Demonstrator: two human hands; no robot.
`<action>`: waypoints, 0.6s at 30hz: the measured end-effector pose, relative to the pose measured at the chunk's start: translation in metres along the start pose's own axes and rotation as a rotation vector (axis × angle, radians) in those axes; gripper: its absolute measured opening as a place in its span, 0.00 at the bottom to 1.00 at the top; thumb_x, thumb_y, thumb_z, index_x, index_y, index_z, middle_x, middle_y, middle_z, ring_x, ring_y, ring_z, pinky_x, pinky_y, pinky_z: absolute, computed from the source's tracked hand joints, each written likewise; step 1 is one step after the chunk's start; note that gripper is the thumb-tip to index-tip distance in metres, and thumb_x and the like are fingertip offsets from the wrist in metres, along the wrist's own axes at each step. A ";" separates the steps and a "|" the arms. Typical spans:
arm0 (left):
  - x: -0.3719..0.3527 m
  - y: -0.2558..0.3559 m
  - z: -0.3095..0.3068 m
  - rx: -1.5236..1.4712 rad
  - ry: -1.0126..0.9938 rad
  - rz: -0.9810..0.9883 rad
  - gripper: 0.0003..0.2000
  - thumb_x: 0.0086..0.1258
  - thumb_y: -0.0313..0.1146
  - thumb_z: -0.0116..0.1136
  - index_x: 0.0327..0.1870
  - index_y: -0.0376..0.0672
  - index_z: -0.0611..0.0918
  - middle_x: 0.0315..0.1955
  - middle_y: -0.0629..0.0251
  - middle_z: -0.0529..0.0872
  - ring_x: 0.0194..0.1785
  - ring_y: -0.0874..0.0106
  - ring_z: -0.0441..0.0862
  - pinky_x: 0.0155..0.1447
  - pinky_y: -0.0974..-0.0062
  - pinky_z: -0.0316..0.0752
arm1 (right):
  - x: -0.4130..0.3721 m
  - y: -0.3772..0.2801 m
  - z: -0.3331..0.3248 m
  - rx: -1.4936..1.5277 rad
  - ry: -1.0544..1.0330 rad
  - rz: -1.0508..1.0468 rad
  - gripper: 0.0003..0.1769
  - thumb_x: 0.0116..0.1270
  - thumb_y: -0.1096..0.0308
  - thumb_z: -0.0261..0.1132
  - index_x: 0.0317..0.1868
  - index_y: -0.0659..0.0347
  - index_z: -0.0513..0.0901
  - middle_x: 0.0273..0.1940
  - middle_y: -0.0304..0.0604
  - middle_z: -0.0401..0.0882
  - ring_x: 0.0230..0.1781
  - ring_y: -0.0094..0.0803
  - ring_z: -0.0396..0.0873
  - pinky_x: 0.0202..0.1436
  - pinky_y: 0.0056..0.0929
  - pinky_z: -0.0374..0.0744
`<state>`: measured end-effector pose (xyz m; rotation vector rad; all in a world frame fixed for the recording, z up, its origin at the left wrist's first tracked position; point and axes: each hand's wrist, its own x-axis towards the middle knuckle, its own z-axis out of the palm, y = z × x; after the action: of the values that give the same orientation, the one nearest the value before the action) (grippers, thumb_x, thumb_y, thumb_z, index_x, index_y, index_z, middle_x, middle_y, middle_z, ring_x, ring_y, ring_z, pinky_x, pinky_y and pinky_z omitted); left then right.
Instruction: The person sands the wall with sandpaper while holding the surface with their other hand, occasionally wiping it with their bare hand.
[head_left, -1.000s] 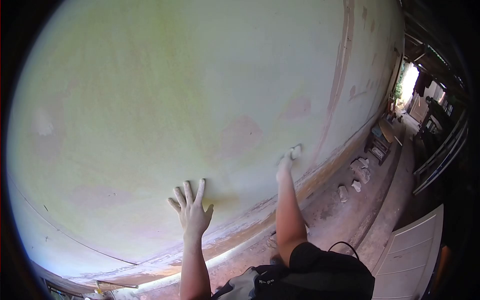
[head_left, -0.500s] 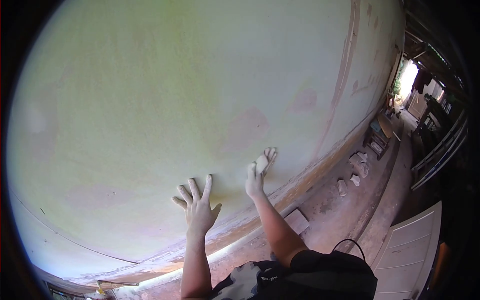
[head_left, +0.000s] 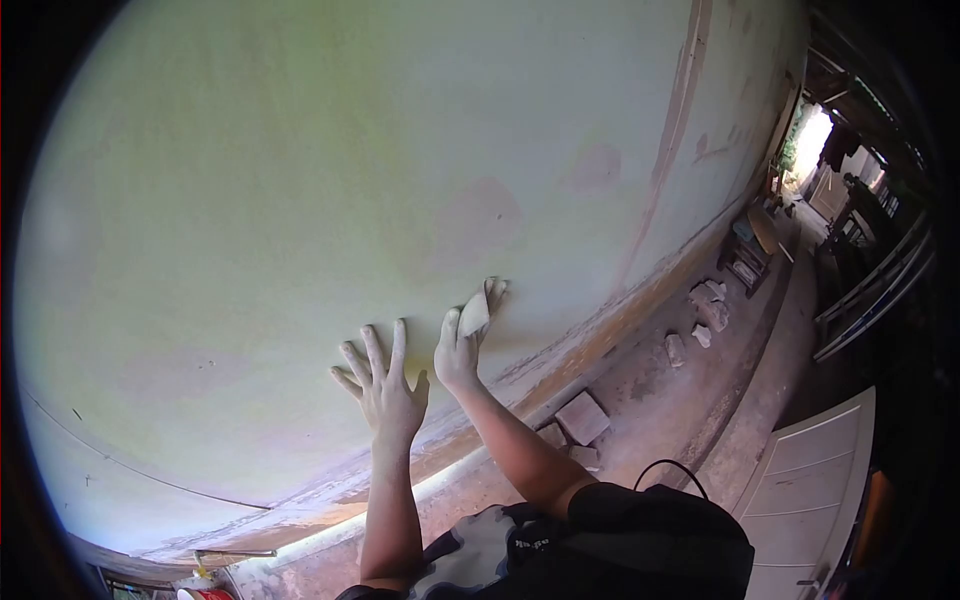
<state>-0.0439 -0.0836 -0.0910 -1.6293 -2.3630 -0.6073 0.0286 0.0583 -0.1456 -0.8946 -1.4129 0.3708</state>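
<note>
My left hand [head_left: 391, 396], coated in pale dust, rests against the wall [head_left: 270, 200] with its fingers spread and nothing in it. To its right, my right hand [head_left: 458, 355] presses a pale, folded piece of sandpaper [head_left: 476, 316] to the wall. The fingers close around the sheet and partly hide it; its side against the wall is out of sight. Greenish-white paint covers the wall, with pinkish worn patches [head_left: 484, 212] above my right hand and a reddish-brown vertical streak [head_left: 675, 120] farther right.
Along the wall's foot runs a rough brown strip [head_left: 570, 368]. Square tiles or blocks [head_left: 582, 418] and broken white chunks [head_left: 709, 306] lie on the floor. A pale door panel [head_left: 810, 490] leans at the lower right. Small furniture [head_left: 745, 262] stands farther back, and a red-rimmed container [head_left: 205, 593] sits lower left.
My right hand has moved left along the wall with the sandpaper, closer to my left hand. The left hand stays spread on the wall. The view has shifted slightly.
</note>
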 end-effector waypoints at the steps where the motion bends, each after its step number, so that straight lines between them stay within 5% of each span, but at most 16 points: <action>1: 0.003 0.005 -0.001 -0.021 0.069 -0.032 0.49 0.63 0.43 0.74 0.86 0.65 0.58 0.86 0.46 0.46 0.87 0.35 0.34 0.82 0.26 0.31 | 0.008 0.013 0.000 -0.041 0.011 -0.014 0.41 0.87 0.52 0.44 0.85 0.70 0.39 0.87 0.63 0.30 0.88 0.56 0.25 0.87 0.54 0.31; 2: 0.003 0.006 0.003 -0.013 0.106 -0.009 0.51 0.62 0.43 0.75 0.87 0.62 0.56 0.87 0.45 0.42 0.86 0.34 0.28 0.80 0.23 0.28 | 0.015 0.025 0.000 -0.078 0.028 -0.022 0.41 0.87 0.52 0.43 0.86 0.69 0.39 0.87 0.63 0.30 0.88 0.56 0.25 0.87 0.54 0.31; 8: 0.027 0.039 -0.003 0.036 0.025 -0.097 0.55 0.60 0.44 0.78 0.87 0.60 0.53 0.84 0.33 0.32 0.80 0.20 0.19 0.72 0.13 0.22 | 0.160 0.201 -0.076 0.541 0.324 0.729 0.45 0.86 0.44 0.48 0.86 0.66 0.42 0.86 0.56 0.44 0.87 0.44 0.49 0.86 0.38 0.53; 11: 0.038 0.052 0.006 -0.026 0.148 -0.079 0.52 0.62 0.45 0.77 0.87 0.64 0.55 0.83 0.29 0.36 0.77 0.14 0.19 0.69 0.11 0.21 | 0.182 0.199 -0.105 0.563 0.329 0.888 0.46 0.86 0.44 0.50 0.86 0.65 0.42 0.86 0.56 0.44 0.86 0.45 0.50 0.86 0.39 0.53; 13: 0.050 0.070 0.014 -0.030 0.146 -0.084 0.52 0.62 0.46 0.77 0.86 0.61 0.56 0.82 0.26 0.35 0.77 0.14 0.19 0.68 0.10 0.22 | 0.149 0.222 -0.063 0.506 0.332 0.728 0.47 0.85 0.44 0.51 0.86 0.66 0.41 0.87 0.57 0.41 0.87 0.47 0.47 0.86 0.44 0.50; 15: 0.058 0.087 0.029 0.029 0.158 -0.135 0.51 0.63 0.49 0.76 0.86 0.58 0.56 0.81 0.22 0.34 0.77 0.13 0.19 0.68 0.09 0.23 | 0.096 0.144 -0.042 0.301 0.236 0.375 0.44 0.86 0.50 0.47 0.86 0.68 0.37 0.87 0.62 0.29 0.89 0.55 0.28 0.88 0.51 0.34; 18: 0.064 0.110 0.049 0.086 0.118 -0.127 0.53 0.62 0.52 0.76 0.86 0.52 0.56 0.79 0.17 0.33 0.75 0.11 0.18 0.66 0.08 0.24 | 0.047 0.117 -0.045 0.177 0.090 0.292 0.43 0.87 0.52 0.45 0.85 0.70 0.37 0.87 0.62 0.27 0.88 0.57 0.24 0.87 0.55 0.30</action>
<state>0.0370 0.0259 -0.0860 -1.3778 -2.3842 -0.5979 0.1115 0.1514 -0.1941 -0.9610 -1.1491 0.6578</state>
